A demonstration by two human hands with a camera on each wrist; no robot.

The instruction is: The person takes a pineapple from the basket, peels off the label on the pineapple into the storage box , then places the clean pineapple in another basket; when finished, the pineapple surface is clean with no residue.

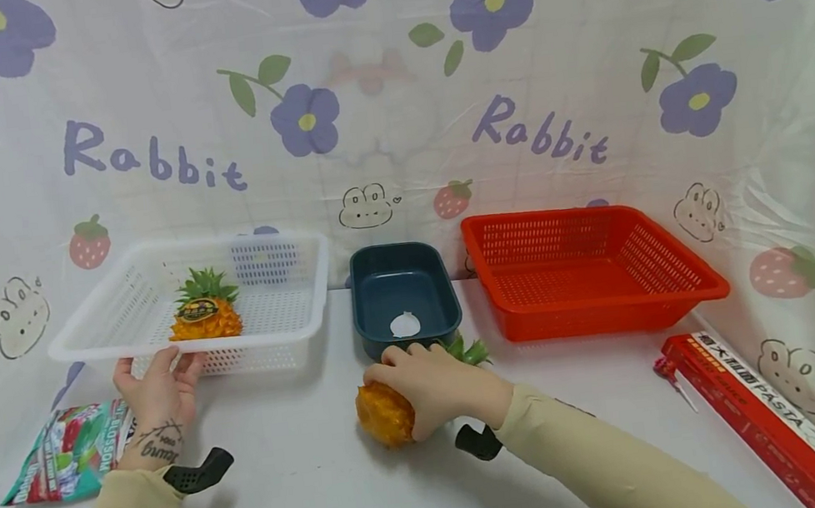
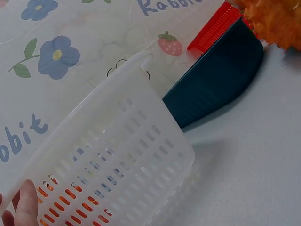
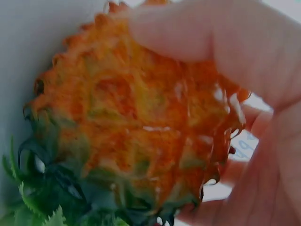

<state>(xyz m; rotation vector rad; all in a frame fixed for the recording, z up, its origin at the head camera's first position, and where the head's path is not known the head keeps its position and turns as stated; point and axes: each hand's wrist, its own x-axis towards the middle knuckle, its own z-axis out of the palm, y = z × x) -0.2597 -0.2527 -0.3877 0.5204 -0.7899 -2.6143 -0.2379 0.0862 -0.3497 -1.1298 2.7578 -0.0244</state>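
Observation:
My right hand (image 1: 437,385) grips an orange pineapple (image 1: 384,414) from above, just in front of the dark blue bin (image 1: 402,288). The fruit lies on its side, its green leaves (image 1: 470,350) pointing right and partly covered by the hand. In the right wrist view the thumb presses across the spiky skin (image 3: 136,103), with fingers round the far side. On the left, my left hand (image 1: 160,399) holds the front rim of a white plastic basket (image 1: 290,351). Another pineapple (image 1: 206,314) with a black label sits inside this basket.
A red basket (image 1: 603,311) stands at the back right. Along the right edge lie a long red pasta box (image 1: 765,414) and a small red-wrapped lollipop (image 1: 665,367). Beside the left wrist is a green and red candy bag (image 1: 71,451). A patterned curtain (image 1: 395,146) hangs behind.

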